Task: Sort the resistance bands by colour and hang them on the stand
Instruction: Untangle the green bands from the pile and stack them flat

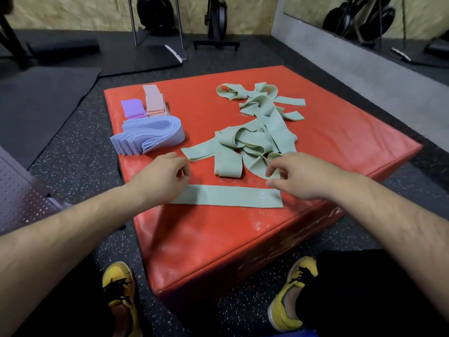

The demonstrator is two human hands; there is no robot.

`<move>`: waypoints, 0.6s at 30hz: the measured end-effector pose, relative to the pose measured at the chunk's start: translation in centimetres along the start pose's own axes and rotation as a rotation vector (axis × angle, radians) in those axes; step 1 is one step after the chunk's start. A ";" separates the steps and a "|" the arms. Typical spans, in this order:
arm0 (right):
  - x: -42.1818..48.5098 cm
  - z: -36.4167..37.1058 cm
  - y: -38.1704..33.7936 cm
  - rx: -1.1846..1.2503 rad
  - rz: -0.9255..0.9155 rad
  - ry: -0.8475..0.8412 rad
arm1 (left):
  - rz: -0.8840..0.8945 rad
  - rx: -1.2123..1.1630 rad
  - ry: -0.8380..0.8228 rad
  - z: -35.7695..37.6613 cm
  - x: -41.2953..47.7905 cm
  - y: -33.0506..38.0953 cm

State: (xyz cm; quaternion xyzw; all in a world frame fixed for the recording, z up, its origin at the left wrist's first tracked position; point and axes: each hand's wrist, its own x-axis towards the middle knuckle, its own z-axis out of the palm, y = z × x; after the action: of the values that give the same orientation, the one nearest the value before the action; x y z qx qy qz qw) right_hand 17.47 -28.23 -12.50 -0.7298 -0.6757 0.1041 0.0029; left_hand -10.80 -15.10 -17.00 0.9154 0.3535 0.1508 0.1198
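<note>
Bench (218, 239), red, centre frame: left hand (167, 172) loosely curled, empty, beside flat green band (226, 196); right hand (300, 177) pinching strip of tangled green pile (252, 139).

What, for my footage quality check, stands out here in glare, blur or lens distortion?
Head view: wide-angle lens bows the red box's edges and stretches both forearms; soft white sheen on its near top; left hand and right hand slightly smeared; flat green band and tangled green bands fairly sharp; background gym gear dim, soft.
</note>
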 end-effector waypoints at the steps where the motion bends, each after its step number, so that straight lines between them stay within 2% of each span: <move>1: 0.3 -1.2 0.1 -0.012 -0.006 -0.026 | 0.015 -0.014 0.002 0.1 0.9 0.7; 5: 1.7 -4.3 0.4 -0.019 0.038 -0.048 | 0.007 -0.054 -0.047 1.0 4.7 3.6; 8: 2.8 -4.2 0.1 0.150 0.064 0.023 | -0.006 -0.039 -0.137 2.2 6.7 5.0; 12: 3.7 -4.7 0.2 0.264 0.092 0.060 | 0.024 0.105 -0.245 4.0 7.9 5.7; 18: 4.4 -2.4 2.3 0.140 0.247 -0.152 | 0.083 0.217 -0.216 4.0 8.8 6.2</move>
State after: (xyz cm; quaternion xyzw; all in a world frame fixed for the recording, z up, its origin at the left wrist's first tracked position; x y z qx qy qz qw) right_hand 20.44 -23.79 -11.10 -0.7954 -0.5701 0.2056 -0.0101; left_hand 0.64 -14.00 -17.02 0.9477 0.3146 0.0171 0.0511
